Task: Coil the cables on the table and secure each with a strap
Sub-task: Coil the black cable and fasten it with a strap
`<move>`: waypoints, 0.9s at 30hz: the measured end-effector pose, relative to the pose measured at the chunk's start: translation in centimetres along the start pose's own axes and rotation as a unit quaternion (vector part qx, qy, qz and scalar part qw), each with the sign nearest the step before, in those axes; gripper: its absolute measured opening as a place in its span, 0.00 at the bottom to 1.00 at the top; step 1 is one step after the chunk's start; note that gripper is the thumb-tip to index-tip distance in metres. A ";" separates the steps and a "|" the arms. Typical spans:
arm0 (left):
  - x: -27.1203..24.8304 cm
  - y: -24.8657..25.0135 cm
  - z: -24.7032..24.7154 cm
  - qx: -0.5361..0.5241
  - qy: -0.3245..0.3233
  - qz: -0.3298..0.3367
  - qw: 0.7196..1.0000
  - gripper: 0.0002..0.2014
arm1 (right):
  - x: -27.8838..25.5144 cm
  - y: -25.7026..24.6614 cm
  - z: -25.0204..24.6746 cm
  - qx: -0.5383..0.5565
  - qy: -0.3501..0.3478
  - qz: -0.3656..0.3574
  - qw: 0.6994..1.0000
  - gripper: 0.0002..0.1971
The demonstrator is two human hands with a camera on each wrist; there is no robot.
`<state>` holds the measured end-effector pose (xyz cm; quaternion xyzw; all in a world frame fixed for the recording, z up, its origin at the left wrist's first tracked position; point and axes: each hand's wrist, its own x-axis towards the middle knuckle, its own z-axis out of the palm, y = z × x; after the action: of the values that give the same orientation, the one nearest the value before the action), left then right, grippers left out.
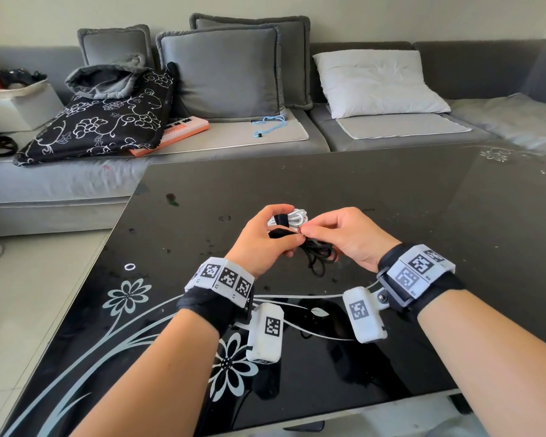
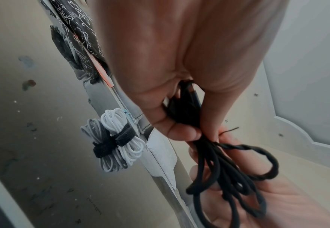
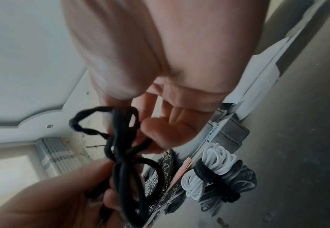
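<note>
Both hands (image 1: pixel 265 239) (image 1: pixel 349 238) pinch black cable (image 1: pixel 320 255) above glossy black floral table (image 1: pixel 391 190) before grey sofa (image 1: pixel 360 130).

You have two cables in front of you: one white cable (image 1: pixel 292 216), already coiled, lying on the tabletop (image 1: pixel 391 197), and one black cable (image 1: pixel 320 257), bunched in loops between your two hands, the left hand (image 1: pixel 264 241) and the right hand (image 1: pixel 349 236). One black strap (image 1: pixel 279 220) shows, wrapped round the white coil. Each wrist wears one tagged band, two in all, with one white block hanging from each. On the sofa (image 1: pixel 76 181) behind, count three grey cushions, one white pillow (image 1: pixel 375 82), one black flowered bag (image 1: pixel 108 121), one orange box (image 1: pixel 183 132) and one blue cord (image 1: pixel 270 123).
</note>
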<state>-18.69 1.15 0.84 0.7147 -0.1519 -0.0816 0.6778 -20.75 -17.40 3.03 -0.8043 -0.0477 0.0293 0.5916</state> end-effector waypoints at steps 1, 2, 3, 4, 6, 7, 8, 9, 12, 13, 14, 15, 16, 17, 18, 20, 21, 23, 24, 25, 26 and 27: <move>0.0 -0.1 0.0 0.002 0.002 -0.002 1.000 0.22 | 0.0 -0.1 0.1 -0.015 0.004 -0.009 1.000 0.06; 0.1 -0.1 0.0 0.002 0.005 -0.003 1.000 0.21 | -0.1 -0.2 0.1 -0.028 0.009 -0.017 0.999 0.06; 0.1 -0.1 0.1 0.001 0.005 -0.005 1.000 0.21 | -0.1 -0.3 0.2 -0.040 0.014 -0.022 0.999 0.06; 0.1 -0.1 0.1 -0.002 0.005 -0.006 1.000 0.20 | 0.0 -0.4 0.3 -0.051 0.019 -0.027 0.998 0.06; 0.1 0.0 0.1 -0.005 0.004 -0.004 1.000 0.18 | 0.1 -0.3 0.4 -0.069 0.030 -0.030 0.997 0.06; 0.1 -0.1 0.1 -0.002 0.004 -0.003 1.000 0.17 | 0.1 -0.2 0.4 -0.078 0.034 -0.031 0.996 0.06; 0.1 -0.1 0.2 0.001 0.005 -0.003 1.000 0.16 | 0.1 -0.2 0.4 -0.090 0.037 -0.033 0.995 0.06; 0.1 -0.2 0.2 0.003 0.008 -0.002 1.000 0.16 | 0.1 -0.2 0.4 -0.099 0.040 -0.036 0.994 0.06; 0.3 -0.4 0.4 0.005 0.014 -0.002 1.000 0.14 | 0.5 0.0 0.5 -0.113 0.050 -0.048 0.991 0.05; 0.3 -0.5 0.4 0.004 0.012 -0.002 1.000 0.14 | 0.5 0.1 0.5 -0.116 0.053 -0.053 0.990 0.05; 0.4 -0.6 0.4 0.002 0.010 -0.004 1.000 0.13 | 0.6 0.2 0.6 -0.119 0.056 -0.057 0.990 0.05; 0.4 -0.6 0.5 -0.005 0.010 -0.010 1.000 0.12 | 0.6 0.3 0.6 -0.121 0.060 -0.059 0.989 0.05; 0.4 -0.6 0.5 -0.018 0.014 -0.017 1.000 0.10 | 0.6 0.4 0.7 -0.119 0.065 -0.061 0.989 0.05; 0.4 -0.6 0.5 -0.035 0.022 -0.022 0.999 0.09 | 0.6 0.4 0.7 -0.113 0.073 -0.066 0.989 0.05; 0.4 -0.6 0.5 -0.049 0.034 -0.024 0.998 0.08 | 0.6 0.3 0.8 -0.103 0.080 -0.072 0.989 0.05; 0.6 -0.6 0.5 -0.068 0.063 -0.021 0.995 0.07 | 0.5 0.1 1.0 -0.079 0.088 -0.078 0.990 0.06; 0.7 -0.6 0.4 -0.078 0.075 -0.018 0.994 0.07 | 0.5 0.1 1.1 -0.059 0.086 -0.070 0.992 0.07; 0.8 -0.6 0.2 -0.098 0.093 -0.013 0.991 0.07 | 0.5 0.1 1.3 0.009 0.064 -0.036 0.997 0.08; 0.8 -0.6 0.1 -0.105 0.099 -0.011 0.989 0.07 | 0.4 0.2 1.4 0.048 0.052 -0.020 0.997 0.09; 0.9 -0.6 0.0 -0.109 0.102 -0.008 0.989 0.07 | 0.4 0.2 1.5 0.080 0.044 -0.011 0.996 0.10; 0.9 -0.6 0.0 -0.112 0.104 -0.005 0.988 0.07 | 0.4 0.3 1.5 0.098 0.043 -0.010 0.994 0.11; 1.0 -0.6 -0.1 -0.110 0.105 -0.002 0.988 0.07 | 0.5 0.3 1.6 0.104 0.045 -0.015 0.993 0.13</move>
<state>-17.68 0.95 0.35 0.6405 -0.0691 -0.0237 0.7645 -20.44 -15.96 2.26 -0.7380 -0.0300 -0.0110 0.6741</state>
